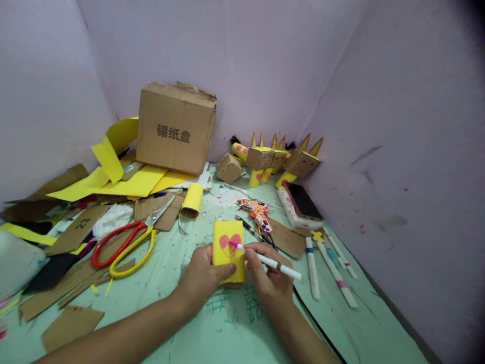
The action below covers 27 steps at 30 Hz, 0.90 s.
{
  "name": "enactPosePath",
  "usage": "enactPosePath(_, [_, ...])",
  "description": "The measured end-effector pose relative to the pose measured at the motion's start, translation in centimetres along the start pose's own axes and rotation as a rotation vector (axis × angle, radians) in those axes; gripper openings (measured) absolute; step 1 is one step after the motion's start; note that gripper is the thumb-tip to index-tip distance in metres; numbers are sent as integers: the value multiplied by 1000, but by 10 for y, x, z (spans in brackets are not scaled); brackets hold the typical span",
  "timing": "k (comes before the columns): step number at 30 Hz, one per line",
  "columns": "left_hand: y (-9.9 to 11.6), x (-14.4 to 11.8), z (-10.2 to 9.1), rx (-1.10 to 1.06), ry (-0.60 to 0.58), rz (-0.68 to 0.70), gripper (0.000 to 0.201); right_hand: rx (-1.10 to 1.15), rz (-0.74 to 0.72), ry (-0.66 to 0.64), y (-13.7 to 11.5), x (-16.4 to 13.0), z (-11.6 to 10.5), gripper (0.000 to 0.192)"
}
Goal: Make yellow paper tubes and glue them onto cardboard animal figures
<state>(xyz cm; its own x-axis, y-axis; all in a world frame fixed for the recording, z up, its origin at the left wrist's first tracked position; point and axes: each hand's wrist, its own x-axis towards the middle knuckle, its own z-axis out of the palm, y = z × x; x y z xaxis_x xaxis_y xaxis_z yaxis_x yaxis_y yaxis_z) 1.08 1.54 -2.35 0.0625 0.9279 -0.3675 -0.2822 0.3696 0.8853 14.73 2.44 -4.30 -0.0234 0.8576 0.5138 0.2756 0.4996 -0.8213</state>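
My left hand grips a yellow paper-covered cardboard tube from its left side, the thumb lying across its lower front. A pink heart is drawn on the tube, its lower part only partly coloured. In my right hand is a white marker pen with a brown band. Its pink tip is at the heart; whether it touches the paper I cannot tell. Just beyond the tube lie a hot glue gun with a floral pattern and a dark pen-like tool.
Scissors, cardboard scraps and yellow paper spread across the left. A cardboard box stands behind, with another yellow tube before it. Giraffe-like cardboard figures stand at the back. Several markers and a phone lie right.
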Motion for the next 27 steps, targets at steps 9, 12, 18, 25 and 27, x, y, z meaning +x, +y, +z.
enactPosePath(9, [-2, -1, -1, -8, -5, 1, 26, 12, 28, -11, -2, 0, 1, 12])
enactPosePath(12, [-2, -1, 0, -10, -4, -3, 25, 12, 41, -5, 0, -1, 0, 13])
enactPosePath(18, [2, -2, 1, -3, -4, 6, 24, 24, 45, -25, -3, 0, 1, 15])
enactPosePath(25, [-2, 0, -2, -28, -48, -3, 29, 45, -1, -66, -7, 2, -1, 12])
enactPosePath(27, [-2, 0, -3, -35, -63, -4, 30, 36, -27, -73, -7, 4, -1, 11])
